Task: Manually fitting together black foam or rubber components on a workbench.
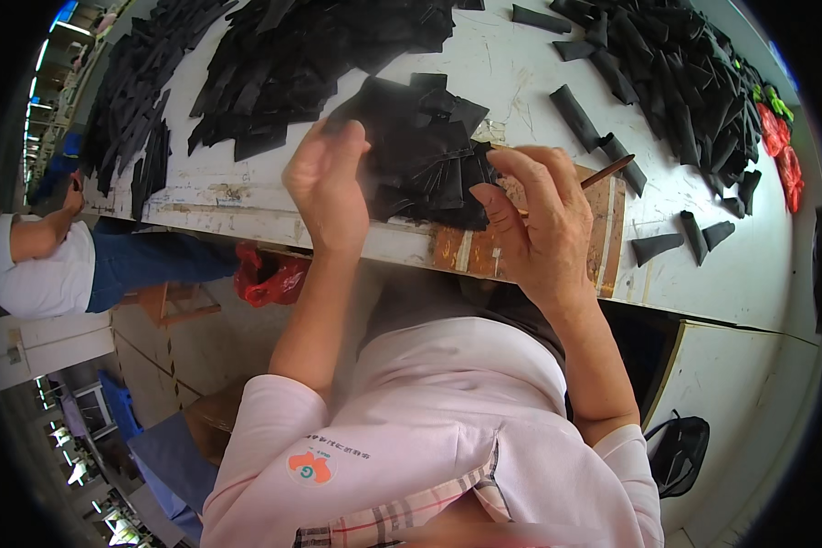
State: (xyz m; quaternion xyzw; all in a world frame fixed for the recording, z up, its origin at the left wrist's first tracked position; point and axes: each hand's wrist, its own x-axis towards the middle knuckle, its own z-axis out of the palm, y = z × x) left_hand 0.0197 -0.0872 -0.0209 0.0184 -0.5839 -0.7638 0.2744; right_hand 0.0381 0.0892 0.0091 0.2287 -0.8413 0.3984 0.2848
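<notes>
Both arms (306, 315) are bent at the elbow and held apart, so the middle can be seen and reached. The left hand (329, 187) is lifted with its fingers curled up; it is blurred, so it cannot be said for sure whether anything is pinched there. The right hand (543, 210) is bent inward, with the thumb and first finger curved toward each other. A thin brown stick (608, 171) is gripped among its fingers, pointed end out to the right, perhaps so that the fingertips can be used too.

Between the hands, a loose pile of flat black pieces (429, 146) is spread on the white desk (511, 96), likely put there for easy reach. Its near edge is laid partly over a brown board (457, 251) under the right hand.

To the right of the right hand, rolled black pieces (571, 117) are scattered. Past the left hand, a big heap of flat black pieces (274, 73) is piled up, maybe to be out of the way.
</notes>
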